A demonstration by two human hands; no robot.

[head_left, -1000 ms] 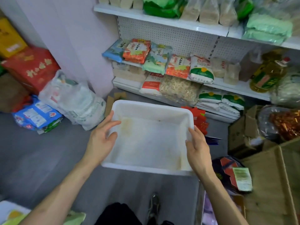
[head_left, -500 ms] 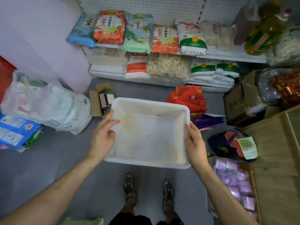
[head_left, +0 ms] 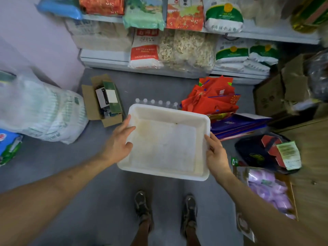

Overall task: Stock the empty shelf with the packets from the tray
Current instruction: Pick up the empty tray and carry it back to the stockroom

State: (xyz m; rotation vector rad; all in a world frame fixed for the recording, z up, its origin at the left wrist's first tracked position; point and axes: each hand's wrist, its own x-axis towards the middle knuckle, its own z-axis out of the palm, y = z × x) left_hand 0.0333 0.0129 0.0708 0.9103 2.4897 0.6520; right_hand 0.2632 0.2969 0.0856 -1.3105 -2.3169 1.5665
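Observation:
I hold a white plastic tray [head_left: 165,114] with nothing inside it, low over the grey floor in front of my feet. My left hand [head_left: 119,142] grips its left rim, thumb inside the wall. My right hand [head_left: 215,153] grips the right rim the same way. Along the top of the view, the shelf [head_left: 266,35] carries a row of packets [head_left: 184,15] in blue, orange, green and white. On the lower shelf [head_left: 104,55] lie more bags, among them a red and white one [head_left: 144,50].
A big white sack [head_left: 40,110] lies at left, an open cardboard box [head_left: 102,100] beside it. Red bags [head_left: 211,96] and purple folders [head_left: 237,124] lie at right of the tray, bottle caps [head_left: 156,102] behind it. Cardboard boxes [head_left: 276,93] and a wooden surface [head_left: 312,157] crowd the right.
The view has tilted down toward the floor and my feet. The tray, held in both hands, has come lower; bottle caps now show behind it.

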